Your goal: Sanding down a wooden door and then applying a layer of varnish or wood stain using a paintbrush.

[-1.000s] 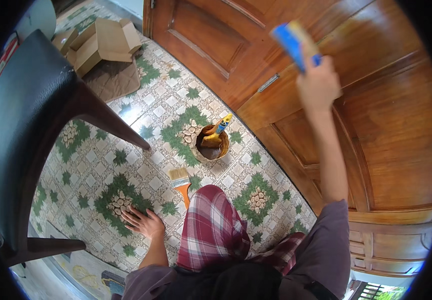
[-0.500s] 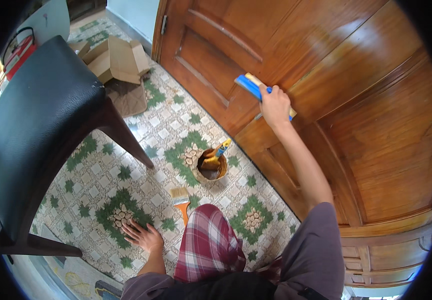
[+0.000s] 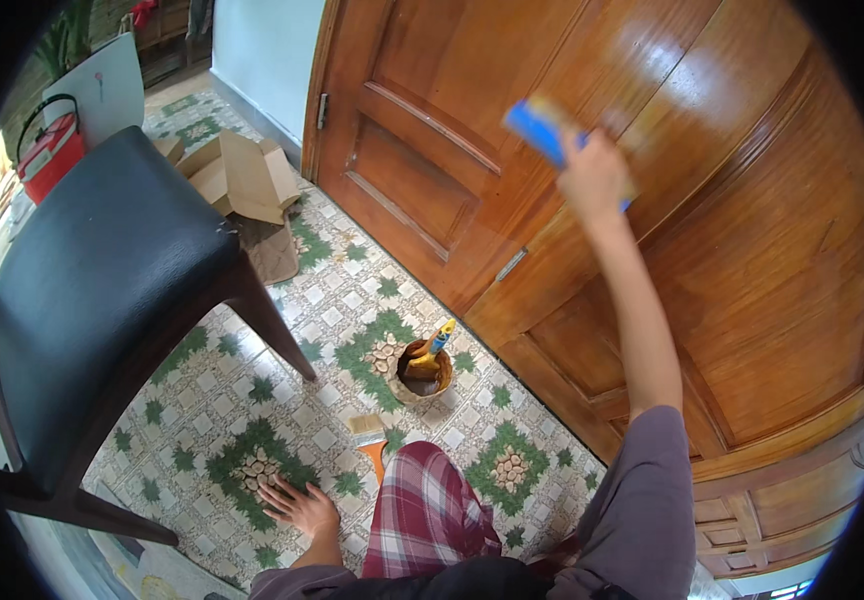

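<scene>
Right fingers grasping a blue tool moved up the door; left fingers stay splayed.

**Patterned tile floor, pale blue wall**

To your left stands a black-seated chair with a dark frame. Beyond it you have an opened cardboard box, a red black-handled container and a white panel. Light glints off your floor's green-and-white pattern beside the chair.

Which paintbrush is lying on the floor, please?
The orange-handled paintbrush, flat beside the plaid knee; the yellow-and-blue paintbrush leans inside the pot.
</scene>
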Demonstrator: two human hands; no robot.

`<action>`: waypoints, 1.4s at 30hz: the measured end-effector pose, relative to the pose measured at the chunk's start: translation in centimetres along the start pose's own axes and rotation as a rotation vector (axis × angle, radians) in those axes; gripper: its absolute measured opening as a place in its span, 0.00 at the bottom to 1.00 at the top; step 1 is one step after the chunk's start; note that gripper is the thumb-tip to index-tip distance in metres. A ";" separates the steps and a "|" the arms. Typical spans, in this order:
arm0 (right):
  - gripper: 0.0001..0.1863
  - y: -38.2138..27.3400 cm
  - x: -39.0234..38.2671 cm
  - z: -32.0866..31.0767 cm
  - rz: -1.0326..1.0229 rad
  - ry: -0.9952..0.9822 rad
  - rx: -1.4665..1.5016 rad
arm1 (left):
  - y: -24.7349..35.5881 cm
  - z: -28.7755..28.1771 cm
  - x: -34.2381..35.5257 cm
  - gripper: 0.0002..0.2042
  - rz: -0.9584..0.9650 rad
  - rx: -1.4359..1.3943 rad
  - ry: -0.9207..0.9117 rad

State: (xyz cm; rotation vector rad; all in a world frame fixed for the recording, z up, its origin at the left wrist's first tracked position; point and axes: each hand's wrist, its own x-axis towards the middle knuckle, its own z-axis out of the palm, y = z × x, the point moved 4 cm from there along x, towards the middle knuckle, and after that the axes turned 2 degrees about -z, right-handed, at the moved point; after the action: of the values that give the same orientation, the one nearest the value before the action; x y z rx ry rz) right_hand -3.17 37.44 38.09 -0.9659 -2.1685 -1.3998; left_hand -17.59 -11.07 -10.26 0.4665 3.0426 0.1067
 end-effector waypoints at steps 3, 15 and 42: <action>0.22 -6.7 -9.6 5.4 -0.113 -0.234 0.301 | 0.1 -1.2 0.1 0.34 -0.014 -0.045 -0.037; 0.23 -3.0 -30.4 -8.2 0.498 -0.428 0.886 | -0.6 0.4 -0.3 0.34 0.007 -0.101 0.075; 0.27 -7.6 -56.8 -6.1 1.948 -0.390 1.992 | -4.0 -40.1 16.9 0.50 0.664 0.067 0.833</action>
State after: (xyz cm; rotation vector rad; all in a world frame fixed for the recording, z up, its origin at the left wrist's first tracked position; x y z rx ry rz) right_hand 30.25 10.55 -0.41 -1.2497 -0.6406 1.5338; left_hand -37.71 -12.19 28.46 1.8261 3.4613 0.2883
